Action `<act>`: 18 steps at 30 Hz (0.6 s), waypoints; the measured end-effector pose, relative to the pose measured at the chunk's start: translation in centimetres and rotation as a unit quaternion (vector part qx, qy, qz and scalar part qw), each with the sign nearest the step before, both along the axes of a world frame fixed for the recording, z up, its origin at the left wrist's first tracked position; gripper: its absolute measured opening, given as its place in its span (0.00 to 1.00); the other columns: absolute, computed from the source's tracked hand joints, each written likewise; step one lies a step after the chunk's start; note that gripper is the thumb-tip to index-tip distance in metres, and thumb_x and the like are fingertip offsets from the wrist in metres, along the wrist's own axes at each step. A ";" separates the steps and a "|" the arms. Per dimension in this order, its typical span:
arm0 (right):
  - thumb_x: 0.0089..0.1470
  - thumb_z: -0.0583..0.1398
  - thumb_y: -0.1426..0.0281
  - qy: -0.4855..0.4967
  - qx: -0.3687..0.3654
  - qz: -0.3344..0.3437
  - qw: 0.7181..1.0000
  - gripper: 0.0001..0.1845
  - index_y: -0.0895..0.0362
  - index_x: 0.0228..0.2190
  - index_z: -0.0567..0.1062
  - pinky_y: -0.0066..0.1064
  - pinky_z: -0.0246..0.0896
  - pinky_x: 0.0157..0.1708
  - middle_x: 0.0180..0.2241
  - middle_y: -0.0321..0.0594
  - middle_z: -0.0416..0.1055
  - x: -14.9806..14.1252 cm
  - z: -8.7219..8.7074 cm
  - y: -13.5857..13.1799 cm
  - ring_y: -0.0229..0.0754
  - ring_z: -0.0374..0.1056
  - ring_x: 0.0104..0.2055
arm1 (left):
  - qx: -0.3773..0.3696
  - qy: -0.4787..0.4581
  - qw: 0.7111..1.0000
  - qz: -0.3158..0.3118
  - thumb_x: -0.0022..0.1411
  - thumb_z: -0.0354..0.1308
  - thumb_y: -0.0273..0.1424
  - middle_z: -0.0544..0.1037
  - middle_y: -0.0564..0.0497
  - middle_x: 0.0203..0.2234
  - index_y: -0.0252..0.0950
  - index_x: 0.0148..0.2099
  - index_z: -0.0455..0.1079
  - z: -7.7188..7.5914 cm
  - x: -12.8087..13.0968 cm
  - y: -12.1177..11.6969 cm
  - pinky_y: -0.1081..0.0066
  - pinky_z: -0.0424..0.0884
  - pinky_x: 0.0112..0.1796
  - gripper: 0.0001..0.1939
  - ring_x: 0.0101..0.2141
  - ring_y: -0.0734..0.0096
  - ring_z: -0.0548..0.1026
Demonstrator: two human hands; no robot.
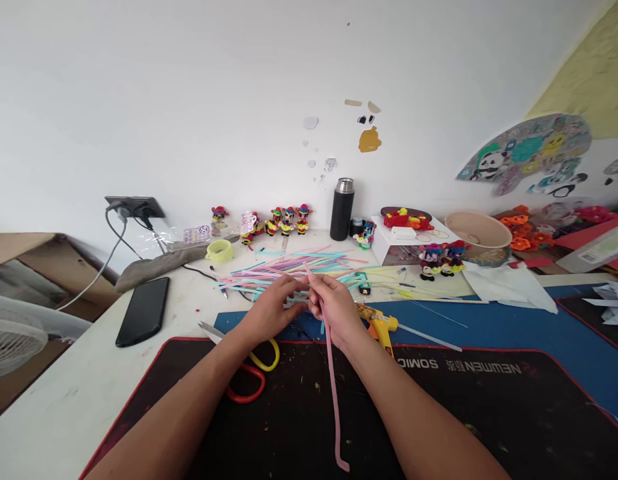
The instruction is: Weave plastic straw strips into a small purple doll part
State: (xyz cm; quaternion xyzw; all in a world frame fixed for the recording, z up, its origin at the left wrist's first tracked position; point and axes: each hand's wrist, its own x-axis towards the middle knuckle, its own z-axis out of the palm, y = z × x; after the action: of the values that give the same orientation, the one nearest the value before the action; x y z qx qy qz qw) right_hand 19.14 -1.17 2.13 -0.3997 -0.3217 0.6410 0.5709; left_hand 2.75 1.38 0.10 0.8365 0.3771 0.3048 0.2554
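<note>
A long pink pipe cleaner (pixel 331 387) is pinched in my right hand (pixel 335 305). Its short upper end pokes up past the fingers, and the long end hangs toward me over the black mat, bent at the tip. My left hand (pixel 271 308) is close beside, its fingertips near the right fingers, thumb and fingers apart with nothing visible between them. Behind both hands lies a loose pile of pastel pipe cleaners (pixel 259 270). Scissors (pixel 246 383) with red and yellow handles lie partly under my left wrist. A yellow glue gun (pixel 383 325) rests right of my right hand.
A phone (pixel 143 312) and a fan (pixel 16 333) are at left. Yellow-green tape (pixel 219 251), several small figurines (pixel 287 221) and a black thermos (pixel 342 210) stand along the wall. At right are a white box (pixel 383 248), a basin (pixel 479 230) and white tissue (pixel 511 287).
</note>
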 end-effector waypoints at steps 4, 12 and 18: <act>0.43 0.73 0.51 0.002 0.008 -0.014 1.000 0.24 0.58 0.30 0.78 0.23 0.40 0.15 0.17 0.27 0.61 0.2 0.2 0.1 0.30 0.54 0.15 | 0.059 0.097 0.991 -0.071 0.64 0.64 0.29 0.75 0.44 0.48 0.39 0.47 0.74 -0.8 1.3 -0.5 0.56 0.70 0.53 0.09 0.51 0.52 0.72; 0.44 0.72 0.53 0.000 0.003 -0.012 1.000 0.22 0.58 0.30 0.78 0.24 0.40 0.15 0.17 0.27 0.61 0.2 0.2 0.0 0.30 0.53 0.16 | 0.005 0.077 0.997 0.009 0.65 0.60 0.30 0.78 0.46 0.40 0.37 0.43 0.74 -1.0 1.4 0.2 0.62 0.72 0.43 0.05 0.42 0.57 0.76; 0.44 0.72 0.50 -0.010 0.000 -0.002 1.000 0.24 0.58 0.31 0.79 0.24 0.39 0.15 0.17 0.27 0.61 0.2 0.2 0.0 0.30 0.54 0.15 | -0.070 0.051 0.989 0.117 0.71 0.53 0.39 0.78 0.53 0.29 0.39 0.60 0.71 0.2 -0.7 0.8 0.67 0.67 0.34 0.20 0.30 0.64 0.75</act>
State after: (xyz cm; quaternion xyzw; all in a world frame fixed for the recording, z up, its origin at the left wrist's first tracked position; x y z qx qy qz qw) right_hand 19.31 -1.20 2.36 -0.4067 -0.3263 0.6358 0.5691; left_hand 2.00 2.18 0.34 0.7812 0.5053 0.2622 0.2563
